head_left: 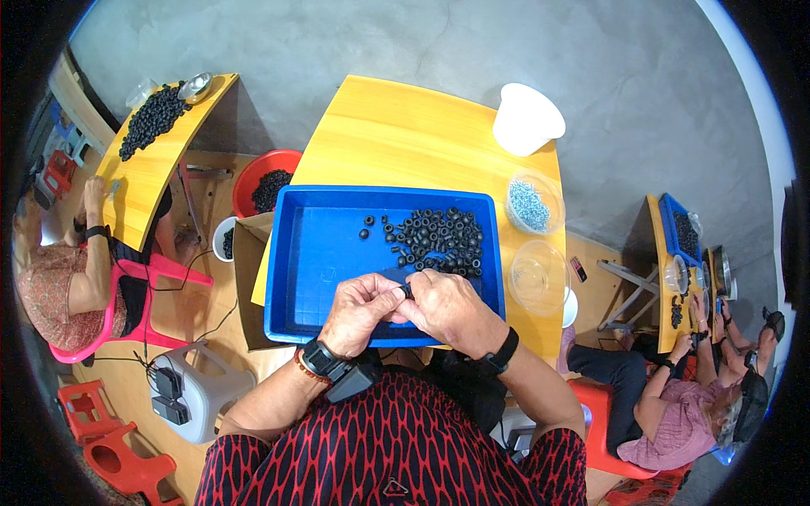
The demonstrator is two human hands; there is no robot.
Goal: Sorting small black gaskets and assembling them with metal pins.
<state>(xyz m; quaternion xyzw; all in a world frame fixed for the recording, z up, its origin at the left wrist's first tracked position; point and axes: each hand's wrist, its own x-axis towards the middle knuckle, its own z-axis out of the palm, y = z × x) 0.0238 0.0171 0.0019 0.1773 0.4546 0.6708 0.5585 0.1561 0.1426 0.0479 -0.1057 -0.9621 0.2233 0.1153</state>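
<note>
My left hand (364, 309) and my right hand (447, 309) meet over the near side of a blue tray (316, 261). Between their fingertips is a small black part (407, 290), pinched from both sides and mostly hidden by the fingers. In the right half of the tray lies a loose heap of small black rubber-like ring-shaped parts (443, 239), just beyond my hands. A few single black pieces (366, 226) sit apart from the heap toward the middle.
Right of the tray stand a clear tub of small pale-blue pieces (530, 205), a clear bowl (540, 277) and a white bucket (525, 122). A red basin (268, 173) of black parts is on the floor at left. Other people work at tables on both sides.
</note>
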